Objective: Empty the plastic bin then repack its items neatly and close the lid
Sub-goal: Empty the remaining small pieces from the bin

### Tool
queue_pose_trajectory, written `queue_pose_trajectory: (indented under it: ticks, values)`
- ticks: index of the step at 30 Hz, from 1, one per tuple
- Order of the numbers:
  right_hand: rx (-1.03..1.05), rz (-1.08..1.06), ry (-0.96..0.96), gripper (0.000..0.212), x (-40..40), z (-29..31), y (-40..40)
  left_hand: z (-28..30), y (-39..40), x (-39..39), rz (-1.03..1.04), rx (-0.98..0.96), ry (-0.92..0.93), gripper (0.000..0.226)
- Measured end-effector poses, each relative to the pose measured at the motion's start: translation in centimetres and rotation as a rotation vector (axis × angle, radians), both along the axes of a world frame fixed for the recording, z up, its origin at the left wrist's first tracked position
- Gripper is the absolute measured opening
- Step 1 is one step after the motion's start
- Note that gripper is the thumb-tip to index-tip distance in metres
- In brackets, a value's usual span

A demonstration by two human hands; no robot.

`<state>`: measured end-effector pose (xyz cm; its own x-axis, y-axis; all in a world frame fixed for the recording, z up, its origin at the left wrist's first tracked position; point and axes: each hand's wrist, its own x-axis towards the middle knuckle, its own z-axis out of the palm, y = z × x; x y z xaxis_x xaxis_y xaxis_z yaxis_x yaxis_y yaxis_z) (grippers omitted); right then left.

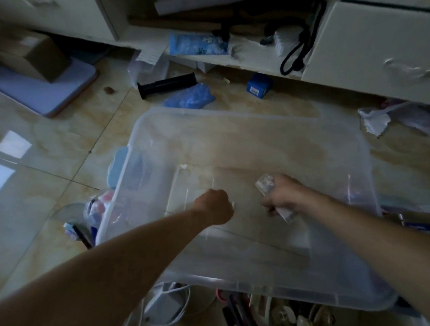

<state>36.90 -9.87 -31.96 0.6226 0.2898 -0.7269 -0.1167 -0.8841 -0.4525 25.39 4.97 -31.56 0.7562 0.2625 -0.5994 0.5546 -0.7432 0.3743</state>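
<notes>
Clear plastic forms the bin (pixel 245 140), which sits open on a glossy tan tile floor (pixel 47 198), its rounded rim showing on all sides and its inside almost bare. Both arms reach over the near rim. The left hand (pixel 215 207) is curled into a fist low over the bin's bottom, a small pale scrap (pixel 233 204) showing at its knuckles; whether it grips that, I cannot tell. The right hand (pixel 282 195) is wrapped around a small clear packet (pixel 265 185). Loose items crowd the near rim: white cables (pixel 165 307) and dark tools (pixel 238 312). A soft blue bundle (pixel 189 96) and a black tube (pixel 166 86) lie beyond the far rim.
</notes>
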Motion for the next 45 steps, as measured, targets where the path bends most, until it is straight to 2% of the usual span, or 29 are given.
queue_pose_trajectory:
  ticks: [1, 3, 4, 5, 6, 8, 10, 12, 14, 17, 20, 23, 28, 31, 36, 38, 40, 45]
  values:
    - [0.108, -0.008, 0.107, 0.016, 0.0, 1.8, 1.1, 1.4, 1.0, -0.1, 0.084, -0.169, 0.017, 0.024]
    - [0.262, 0.065, 0.228, 0.012, -0.2, 6.4, 3.6, 5.3, 3.1, -0.7, 0.106, -0.258, 0.034, 0.013]
    - [0.325, 0.113, 0.256, 0.013, -0.3, 8.7, 4.8, 7.5, 4.0, -0.7, 0.283, -0.443, 0.104, 0.012]
    - [0.389, 0.146, 0.270, 0.015, -0.5, 10.9, 6.0, 9.5, 5.5, -0.9, 0.367, -0.546, -0.004, 0.011]
    - [0.449, 0.165, 0.271, 0.015, -0.7, 12.8, 7.2, 11.2, 7.4, -1.6, 0.408, -0.486, -0.102, 0.011]
    - [0.547, 0.177, 0.235, 0.017, -1.4, 15.5, 9.7, 14.7, 11.8, -3.6, 0.645, -0.370, -0.238, 0.014]
    - [0.637, 0.152, 0.210, 0.022, -2.8, 17.1, 12.5, 16.3, 15.8, -6.1, 0.868, -0.374, -0.344, 0.023]
    - [0.692, 0.144, 0.172, 0.024, -4.8, 17.7, 15.7, 16.4, 19.1, -9.5, 1.077, -0.364, -0.395, 0.025]
    - [0.699, 0.144, 0.121, 0.023, -7.5, 17.4, 19.2, 14.7, 21.6, -13.4, 1.205, -0.343, -0.357, 0.021]
    - [0.661, 0.185, 0.022, 0.025, -12.6, 15.5, 24.8, 9.9, 24.4, -19.0, 1.266, -0.320, -0.285, 0.014]
    - [0.499, 0.452, -0.184, 0.033, -17.8, 13.6, 29.8, 4.7, 26.7, -23.0, 1.325, -0.302, -0.224, 0.019]
    - [0.343, 0.584, -0.217, 0.039, -22.6, 10.4, 34.0, 1.1, 27.8, -25.8, 1.371, -0.313, -0.125, 0.022]
    - [0.152, 0.609, -0.356, 0.038, -27.5, 3.7, 36.6, -1.8, 28.1, -27.8, 1.283, -0.274, -0.119, 0.024]
    - [0.127, 0.542, -0.420, 0.039, -28.8, 1.6, 35.9, -2.7, 27.3, -28.2, 1.246, -0.217, -0.135, 0.014]
    - [0.159, 0.493, -0.485, 0.047, -29.8, -0.3, 34.7, -4.0, 25.7, -28.6, 1.313, -0.316, -0.169, 0.014]
    - [0.193, 0.491, -0.514, 0.049, -30.2, -0.7, 34.6, -3.8, 25.6, -28.8, 1.373, -0.368, -0.198, 0.020]
    - [0.187, 0.511, -0.557, 0.051, -30.5, -0.8, 34.5, -3.9, 25.9, -29.1, 1.397, -0.352, -0.200, 0.027]
    - [0.158, 0.563, -0.673, 0.050, -31.7, -0.8, 34.7, -4.8, 26.9, -29.8, 1.440, -0.344, -0.258, 0.018]
